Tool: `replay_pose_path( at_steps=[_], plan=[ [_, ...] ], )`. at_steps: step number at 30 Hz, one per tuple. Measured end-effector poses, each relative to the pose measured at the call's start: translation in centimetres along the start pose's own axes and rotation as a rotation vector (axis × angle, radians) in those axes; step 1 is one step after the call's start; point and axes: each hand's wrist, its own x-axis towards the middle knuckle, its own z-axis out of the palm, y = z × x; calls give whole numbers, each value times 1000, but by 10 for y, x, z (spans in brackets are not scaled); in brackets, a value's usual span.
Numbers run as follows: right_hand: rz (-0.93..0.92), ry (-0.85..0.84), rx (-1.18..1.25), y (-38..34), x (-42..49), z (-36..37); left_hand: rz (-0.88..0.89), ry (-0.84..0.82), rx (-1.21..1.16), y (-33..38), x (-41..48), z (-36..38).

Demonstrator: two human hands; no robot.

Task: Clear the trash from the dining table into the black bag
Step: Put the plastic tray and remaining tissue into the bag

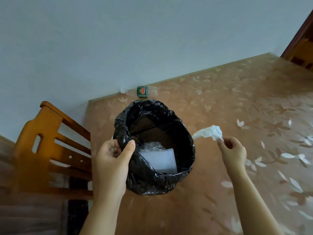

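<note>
Head view. Gripping the near rim of the crinkled black plastic bag [152,182] with the left hand [111,160], thumb inside, fingers curled outside. Pinching a crumpled white tissue [210,132] at the right hand [233,153] fingertips, just right of the bag mouth. Inside the bag: flat translucent white plastic lid [160,160]. Beyond: clear green-labelled plastic bottle [145,91] lying on the tan floral tablecloth [228,92].

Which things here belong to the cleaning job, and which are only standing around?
Job: black bag, gripped by the left hand; tissue, pinched by the right hand; empty-looking bottle lying on the table; white lid already in the bag.
Just around: wooden chair; wall.
</note>
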Motion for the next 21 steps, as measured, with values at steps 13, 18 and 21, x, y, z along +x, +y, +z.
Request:
replay_pose_path(
  at_steps=[13, 18, 21],
  plan=[
    [-261, -125, 70, -76, -169, -18, -72, -33, -81, -2, -72, -93],
    [-428, -355, -44, -97, -219, -5, -30, -2, -61, 1, -93, -136],
    [-498, -414, -70, -108, -243, 3, 7, 27, -61, 7, -105, -171]
  ],
)
